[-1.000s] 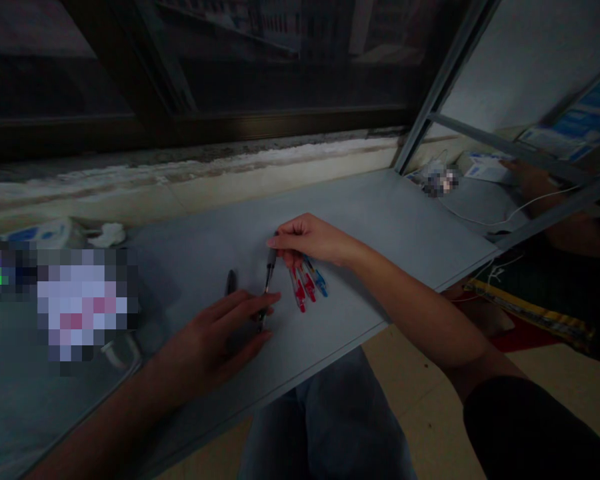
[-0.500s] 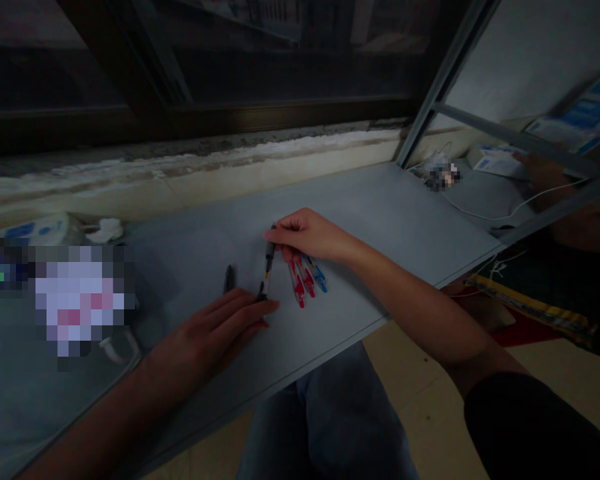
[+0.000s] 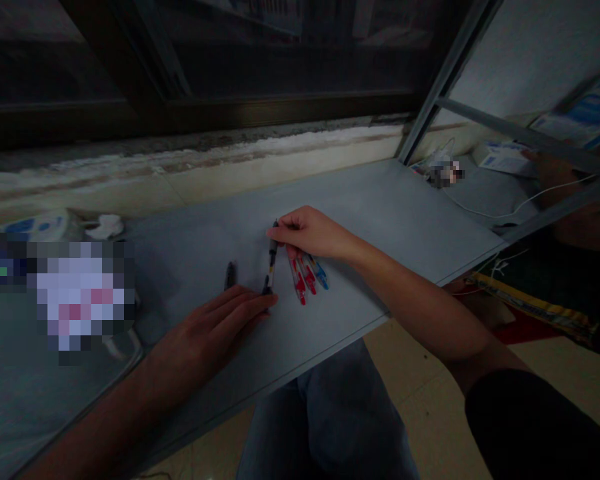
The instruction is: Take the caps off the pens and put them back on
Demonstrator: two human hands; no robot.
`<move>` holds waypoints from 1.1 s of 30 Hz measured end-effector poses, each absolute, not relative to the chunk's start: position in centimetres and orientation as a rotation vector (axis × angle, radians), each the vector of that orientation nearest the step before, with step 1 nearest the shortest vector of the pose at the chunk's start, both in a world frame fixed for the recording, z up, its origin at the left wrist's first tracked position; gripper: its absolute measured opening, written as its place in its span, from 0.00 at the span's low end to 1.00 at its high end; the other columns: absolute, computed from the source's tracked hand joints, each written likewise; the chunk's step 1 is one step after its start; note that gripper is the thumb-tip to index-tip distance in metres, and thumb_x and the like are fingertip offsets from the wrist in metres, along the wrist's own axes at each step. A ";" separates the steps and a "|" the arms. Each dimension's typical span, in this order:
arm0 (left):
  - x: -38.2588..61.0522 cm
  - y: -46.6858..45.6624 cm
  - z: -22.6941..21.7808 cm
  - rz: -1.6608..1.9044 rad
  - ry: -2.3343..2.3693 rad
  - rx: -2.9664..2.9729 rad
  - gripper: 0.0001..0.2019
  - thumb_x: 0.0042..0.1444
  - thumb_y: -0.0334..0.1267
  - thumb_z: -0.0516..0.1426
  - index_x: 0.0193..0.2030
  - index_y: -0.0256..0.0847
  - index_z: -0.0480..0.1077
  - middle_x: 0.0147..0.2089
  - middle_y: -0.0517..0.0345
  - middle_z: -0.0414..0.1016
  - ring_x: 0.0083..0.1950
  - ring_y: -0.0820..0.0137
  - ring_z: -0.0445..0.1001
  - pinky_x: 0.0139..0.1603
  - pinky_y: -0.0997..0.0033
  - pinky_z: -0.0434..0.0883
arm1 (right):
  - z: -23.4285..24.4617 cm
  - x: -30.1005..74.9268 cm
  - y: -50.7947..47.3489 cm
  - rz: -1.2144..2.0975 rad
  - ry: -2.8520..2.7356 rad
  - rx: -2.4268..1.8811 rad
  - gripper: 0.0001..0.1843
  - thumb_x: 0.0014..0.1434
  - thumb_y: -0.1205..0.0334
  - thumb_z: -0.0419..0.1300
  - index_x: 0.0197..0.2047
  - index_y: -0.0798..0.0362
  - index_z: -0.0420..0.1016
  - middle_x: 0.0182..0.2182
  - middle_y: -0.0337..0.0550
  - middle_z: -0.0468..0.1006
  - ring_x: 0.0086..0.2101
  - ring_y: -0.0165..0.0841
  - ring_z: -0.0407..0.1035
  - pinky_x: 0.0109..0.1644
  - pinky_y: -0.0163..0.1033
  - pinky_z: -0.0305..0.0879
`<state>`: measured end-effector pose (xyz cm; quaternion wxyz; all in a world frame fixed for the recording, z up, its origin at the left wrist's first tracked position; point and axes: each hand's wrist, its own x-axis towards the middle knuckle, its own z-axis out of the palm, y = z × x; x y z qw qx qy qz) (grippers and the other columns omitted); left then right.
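Observation:
Between my hands is a black pen [image 3: 271,270] with a clear barrel section, slanted over the desk. My right hand [image 3: 305,230] pinches its upper end between thumb and fingers. The lower end is in the closed fingers of my left hand [image 3: 230,317], which rests low on the desk. Another black pen [image 3: 231,273] lies just beyond the left fingers, partly hidden by them. Below my right hand, two red pens [image 3: 299,287] and a blue pen [image 3: 321,273] lie side by side, their far ends covered by that hand.
The grey desk [image 3: 350,300] runs along a wall under a dark window. At the left are a tissue pack [image 3: 55,223], a crumpled white tissue [image 3: 105,227] and a blurred-out item. A metal frame post [image 3: 425,127] stands right. Beyond it are a white cable [image 3: 500,217] and another person's arm [image 3: 555,180].
My left fingers have closed slightly nearer around the pen's lower end. My right hand keeps its pinch with barely any movement, and the loose pens lie as before.

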<state>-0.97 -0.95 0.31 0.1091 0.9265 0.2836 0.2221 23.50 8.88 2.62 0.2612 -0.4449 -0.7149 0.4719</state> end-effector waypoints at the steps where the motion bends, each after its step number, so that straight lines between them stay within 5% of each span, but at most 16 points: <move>1: -1.0 -1.0 0.4 0.671 0.830 2.731 0.15 0.76 0.36 0.50 0.61 0.40 0.73 0.48 0.50 0.82 0.47 0.65 0.83 0.48 0.66 0.81 | 2.6 23.5 8.8 1.272 -1.939 -1.209 0.23 0.68 0.54 0.62 0.24 0.53 0.63 0.18 0.34 0.72 0.19 0.23 0.62 0.27 0.31 0.57; 11: -0.4 -0.2 -0.2 0.904 0.837 2.766 0.11 0.73 0.32 0.55 0.57 0.43 0.74 0.51 0.52 0.81 0.50 0.67 0.82 0.55 0.66 0.79 | 2.9 23.6 8.8 1.135 -1.919 -1.258 0.22 0.67 0.58 0.60 0.23 0.52 0.62 0.16 0.34 0.72 0.19 0.24 0.63 0.27 0.33 0.57; 18: -0.9 0.1 -0.1 0.776 0.794 2.842 0.21 0.71 0.40 0.59 0.69 0.43 0.66 0.57 0.48 0.79 0.55 0.62 0.80 0.58 0.60 0.78 | 3.1 23.5 8.2 1.168 -2.017 -1.221 0.21 0.67 0.57 0.61 0.23 0.54 0.65 0.17 0.33 0.72 0.18 0.23 0.61 0.27 0.32 0.55; 27: -1.3 0.8 -0.2 0.721 0.741 2.859 0.24 0.69 0.43 0.61 0.69 0.47 0.65 0.59 0.48 0.77 0.55 0.61 0.79 0.58 0.57 0.79 | 3.7 23.0 7.7 1.158 -2.152 -1.257 0.22 0.68 0.58 0.59 0.22 0.55 0.67 0.18 0.34 0.72 0.19 0.22 0.61 0.30 0.33 0.54; 33: -1.0 0.3 -0.2 0.774 0.651 2.899 0.18 0.69 0.36 0.59 0.64 0.41 0.68 0.57 0.47 0.78 0.54 0.63 0.80 0.55 0.63 0.80 | 3.4 22.8 7.7 1.139 -2.110 -1.291 0.21 0.67 0.58 0.59 0.22 0.55 0.68 0.18 0.35 0.73 0.20 0.23 0.63 0.30 0.33 0.55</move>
